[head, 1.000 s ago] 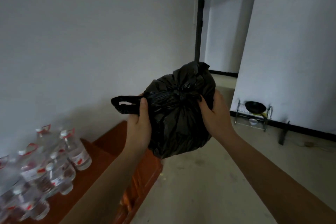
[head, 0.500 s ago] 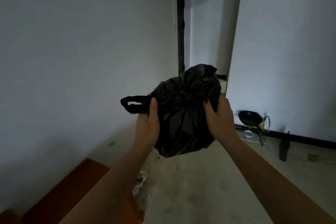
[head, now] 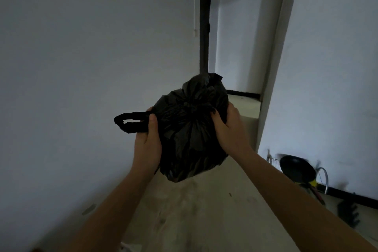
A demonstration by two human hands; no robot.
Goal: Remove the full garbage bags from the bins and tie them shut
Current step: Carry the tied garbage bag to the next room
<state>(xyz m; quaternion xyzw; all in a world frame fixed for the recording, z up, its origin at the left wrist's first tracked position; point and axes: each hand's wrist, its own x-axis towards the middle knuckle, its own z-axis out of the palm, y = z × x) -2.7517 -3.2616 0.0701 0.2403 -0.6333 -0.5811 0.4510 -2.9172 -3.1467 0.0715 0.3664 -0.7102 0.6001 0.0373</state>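
Note:
A full black garbage bag hangs in the air in front of me, its top gathered into a knot near the middle. My left hand grips the bag's left side, with a looped black handle sticking out past the thumb. On the bag's right side my right hand holds it, fingers curled into the plastic near the knot. No bin is in view.
A white wall runs along the left. Ahead, a narrow hallway leads to a dark doorway. At the right, against the wall, a wire rack on the floor holds a black frying pan. A dark object lies beside the rack.
The view has swung right and forward, so the wooden furniture and water bottles at lower left have left the frame. Both hands keep the same hold on the bag.

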